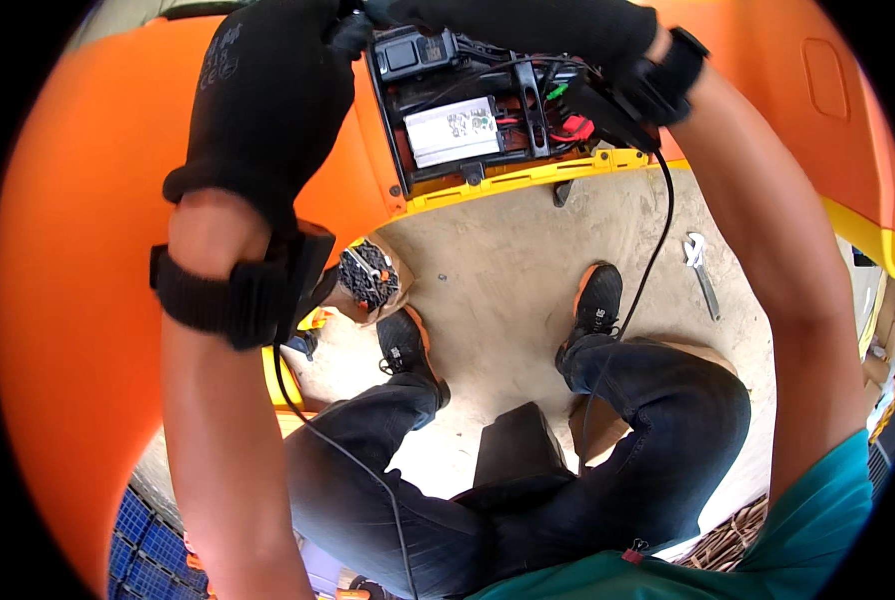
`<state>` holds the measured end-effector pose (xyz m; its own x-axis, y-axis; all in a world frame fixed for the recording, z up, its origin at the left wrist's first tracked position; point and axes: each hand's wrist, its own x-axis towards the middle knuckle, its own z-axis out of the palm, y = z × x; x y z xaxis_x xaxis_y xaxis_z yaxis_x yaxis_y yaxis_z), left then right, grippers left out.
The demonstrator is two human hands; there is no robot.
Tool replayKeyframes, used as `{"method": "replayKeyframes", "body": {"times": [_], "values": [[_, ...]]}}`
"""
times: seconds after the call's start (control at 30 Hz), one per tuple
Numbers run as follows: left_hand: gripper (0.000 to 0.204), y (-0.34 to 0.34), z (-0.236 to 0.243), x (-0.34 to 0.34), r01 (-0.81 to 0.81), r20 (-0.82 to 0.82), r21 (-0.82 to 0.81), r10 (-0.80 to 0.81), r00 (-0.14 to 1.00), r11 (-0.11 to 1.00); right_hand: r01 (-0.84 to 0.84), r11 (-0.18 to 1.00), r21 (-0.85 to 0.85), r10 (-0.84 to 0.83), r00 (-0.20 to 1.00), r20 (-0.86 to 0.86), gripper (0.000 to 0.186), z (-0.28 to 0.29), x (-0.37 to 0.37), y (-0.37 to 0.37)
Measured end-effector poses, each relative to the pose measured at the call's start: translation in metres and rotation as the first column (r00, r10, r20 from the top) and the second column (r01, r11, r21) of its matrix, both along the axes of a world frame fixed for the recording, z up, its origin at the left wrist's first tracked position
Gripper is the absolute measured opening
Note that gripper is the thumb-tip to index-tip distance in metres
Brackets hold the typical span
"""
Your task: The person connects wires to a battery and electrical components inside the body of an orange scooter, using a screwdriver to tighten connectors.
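Observation:
Both my hands wear black gloves and meet at the top edge of the view, above an open compartment in an orange vehicle body (pixel 78 200). My left hand (pixel 278 90) lies over the orange panel left of the opening. My right hand (pixel 538 25) reaches across the compartment's far side. The fingers of both come together near the top edge, too dark and cut off to show what they hold. Inside the compartment are a silver metal box (pixel 455 132), a black module (pixel 415 52), a red connector (pixel 576 128) and a bundle of dark wires.
Yellow trim (pixel 513 177) edges the compartment's near side. An adjustable wrench (pixel 703 275) lies on the floor at right. Left of my shoes stands a paper bag (pixel 396 285) of small dark hardware. Black cables (pixel 658 240) hang from my wrist straps.

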<state>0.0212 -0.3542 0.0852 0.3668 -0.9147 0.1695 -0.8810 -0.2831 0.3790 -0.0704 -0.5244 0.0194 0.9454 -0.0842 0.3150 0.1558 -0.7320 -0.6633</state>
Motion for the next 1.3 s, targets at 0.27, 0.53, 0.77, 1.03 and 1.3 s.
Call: {"method": "replayKeyframes", "body": {"times": [0.27, 0.53, 0.77, 1.03, 1.3], "values": [[0.022, 0.057, -0.026, -0.042, 0.111, -0.075, 0.066, -0.106, 0.992, 0.992, 0.237, 0.918, 0.316, -0.085, 0.900, -0.427, 0.024, 0.018, -0.092, 0.081], [0.020, 0.153, -0.050, -0.115, 0.147, -0.157, -0.032, -0.150, 0.976, 0.989, 0.032, 0.980, 0.196, 0.003, 0.985, -0.173, 0.019, -0.015, -0.166, 0.158], [0.014, 0.213, -0.012, -0.171, 0.252, -0.578, 0.438, 0.055, 0.815, 0.863, 0.520, 0.654, 0.549, -0.203, 0.820, -0.535, 0.021, 0.059, -0.196, 0.203], [0.039, 0.251, -0.037, -0.189, 0.015, -0.996, 0.026, 0.025, 0.081, 1.000, 0.582, 0.305, 0.754, -0.348, 0.805, -0.481, 0.027, 0.086, -0.249, 0.274], [0.041, 0.282, -0.024, -0.176, -0.234, -0.966, -0.065, -0.120, -0.231, 0.970, 0.538, 0.319, 0.781, -0.260, 0.842, -0.473, 0.025, 0.067, -0.246, 0.300]]}}
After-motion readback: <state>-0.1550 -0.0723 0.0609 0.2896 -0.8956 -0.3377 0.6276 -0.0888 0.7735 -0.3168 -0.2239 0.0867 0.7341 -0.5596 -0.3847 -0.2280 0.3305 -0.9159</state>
